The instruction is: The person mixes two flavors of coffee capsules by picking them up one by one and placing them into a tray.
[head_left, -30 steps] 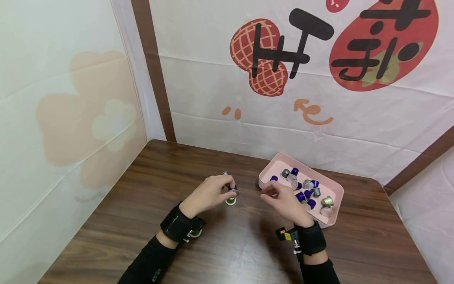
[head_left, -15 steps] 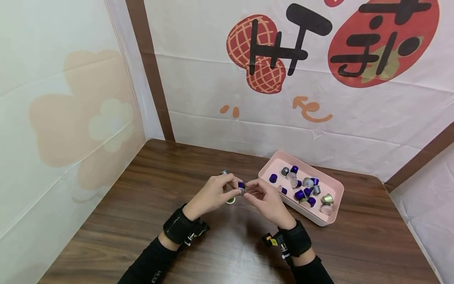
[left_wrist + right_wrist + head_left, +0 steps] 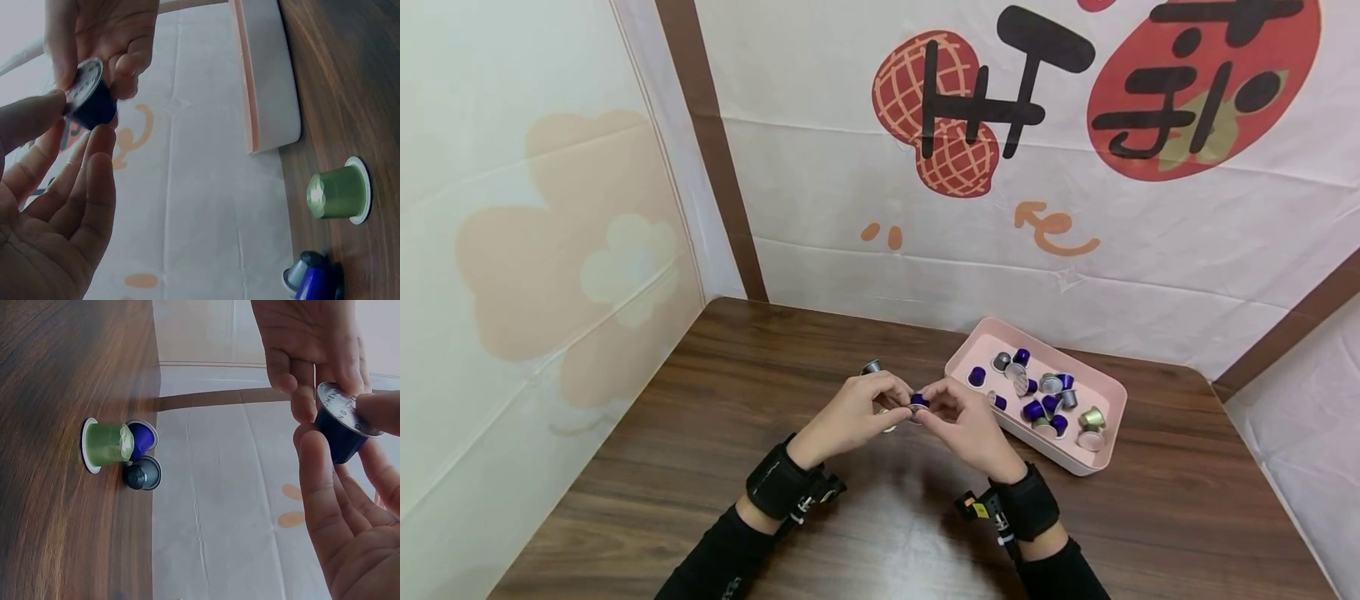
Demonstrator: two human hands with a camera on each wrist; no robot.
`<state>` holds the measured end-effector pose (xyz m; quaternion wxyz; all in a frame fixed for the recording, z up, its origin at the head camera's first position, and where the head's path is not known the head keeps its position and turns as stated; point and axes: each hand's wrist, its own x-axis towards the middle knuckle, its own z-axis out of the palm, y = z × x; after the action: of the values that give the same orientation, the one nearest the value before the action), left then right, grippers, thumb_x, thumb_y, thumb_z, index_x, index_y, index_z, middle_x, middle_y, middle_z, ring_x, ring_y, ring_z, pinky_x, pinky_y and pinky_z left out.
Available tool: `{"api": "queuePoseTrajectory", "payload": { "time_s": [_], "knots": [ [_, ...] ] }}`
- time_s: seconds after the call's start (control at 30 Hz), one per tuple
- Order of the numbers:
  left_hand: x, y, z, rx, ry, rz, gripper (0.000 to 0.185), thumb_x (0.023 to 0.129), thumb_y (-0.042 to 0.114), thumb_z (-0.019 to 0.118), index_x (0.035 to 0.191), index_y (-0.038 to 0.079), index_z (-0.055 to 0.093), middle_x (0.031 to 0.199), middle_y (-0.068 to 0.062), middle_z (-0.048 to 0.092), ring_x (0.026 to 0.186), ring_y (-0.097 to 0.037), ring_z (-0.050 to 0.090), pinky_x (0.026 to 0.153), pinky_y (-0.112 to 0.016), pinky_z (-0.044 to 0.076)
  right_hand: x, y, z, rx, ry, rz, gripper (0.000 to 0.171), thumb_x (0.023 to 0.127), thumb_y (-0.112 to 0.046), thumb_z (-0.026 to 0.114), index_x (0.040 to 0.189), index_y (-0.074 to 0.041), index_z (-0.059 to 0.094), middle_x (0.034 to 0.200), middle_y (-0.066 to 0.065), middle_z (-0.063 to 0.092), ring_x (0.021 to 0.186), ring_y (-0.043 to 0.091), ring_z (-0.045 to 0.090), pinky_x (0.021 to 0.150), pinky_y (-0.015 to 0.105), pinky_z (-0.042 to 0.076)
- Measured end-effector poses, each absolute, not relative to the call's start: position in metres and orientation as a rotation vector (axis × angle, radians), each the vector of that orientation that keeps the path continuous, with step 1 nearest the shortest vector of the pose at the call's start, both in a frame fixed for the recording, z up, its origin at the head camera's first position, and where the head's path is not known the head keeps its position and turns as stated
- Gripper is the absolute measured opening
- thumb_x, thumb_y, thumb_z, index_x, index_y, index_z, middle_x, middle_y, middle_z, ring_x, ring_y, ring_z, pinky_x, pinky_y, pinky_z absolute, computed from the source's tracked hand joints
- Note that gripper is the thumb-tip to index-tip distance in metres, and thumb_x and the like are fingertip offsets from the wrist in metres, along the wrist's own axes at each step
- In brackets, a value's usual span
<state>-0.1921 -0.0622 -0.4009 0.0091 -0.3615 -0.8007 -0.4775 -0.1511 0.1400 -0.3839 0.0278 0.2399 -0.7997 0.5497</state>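
A dark blue coffee capsule point(image 3: 919, 401) with a silver lid is held up between both hands over the table. My left hand point(image 3: 850, 414) pinches it from one side with thumb and fingers. From the other side my right hand point(image 3: 966, 425) grips it too, its thumb on the printed lid in the right wrist view. Beneath and behind the hands, a green capsule point(image 3: 106, 442) stands lid down on the table. Close to it are a blue capsule point(image 3: 142, 437) and a grey capsule point(image 3: 144, 474). In the head view the left hand hides most of these.
A pink tray point(image 3: 1052, 457) stands right of the hands, near the table's back edge. Several blue, grey and green capsules lie loosely inside it. A printed cloth point(image 3: 820, 267) hangs behind the wooden table point(image 3: 685, 467), and another cloth hangs along its left side.
My right hand has come left from the tray's edge and taken hold of the blue capsule alongside the left hand. The capsule has shifted slightly right and tilted.
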Motion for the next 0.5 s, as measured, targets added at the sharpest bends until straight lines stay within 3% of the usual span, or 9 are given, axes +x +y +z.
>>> {"api": "queuePoseTrajectory", "payload": {
  "time_s": [0.23,0.4,0.5],
  "knots": [
    [-0.189,-0.073,-0.397,-1.143,-2.634,-1.382,0.005,0.093,0.022,0.062,0.092,0.017,0.063,0.09,0.01,0.06,0.085,-0.003,0.06,0.074,-0.026,0.051,-0.164,0.169,-0.405,0.598,-2.504,1.551,0.013,0.089,-0.006,0.066,0.1,-0.003,0.059,0.086,0.007,0.067,0.077,0.018,0.064,0.067,0.028,0.052],
    [-0.191,-0.081,-0.389,-1.187,-2.752,-1.236,0.006,0.094,0.02,0.061,0.088,0.019,0.063,0.085,0.013,0.06,0.083,-0.002,0.059,0.071,-0.025,0.049,-0.176,0.199,-0.389,0.438,-2.664,1.321,0.01,0.088,-0.012,0.067,0.095,-0.011,0.06,0.086,0.002,0.064,0.075,0.013,0.063,0.064,0.027,0.05],
    [-0.192,-0.084,-0.386,-1.206,-2.813,-1.135,0.007,0.094,0.02,0.061,0.087,0.019,0.064,0.085,0.015,0.06,0.086,-0.004,0.06,0.072,-0.026,0.048,-0.186,0.217,-0.376,0.38,-2.775,1.229,0.01,0.089,-0.013,0.066,0.095,-0.01,0.058,0.085,0.004,0.063,0.069,0.018,0.062,0.056,0.029,0.049]
  ]
}}
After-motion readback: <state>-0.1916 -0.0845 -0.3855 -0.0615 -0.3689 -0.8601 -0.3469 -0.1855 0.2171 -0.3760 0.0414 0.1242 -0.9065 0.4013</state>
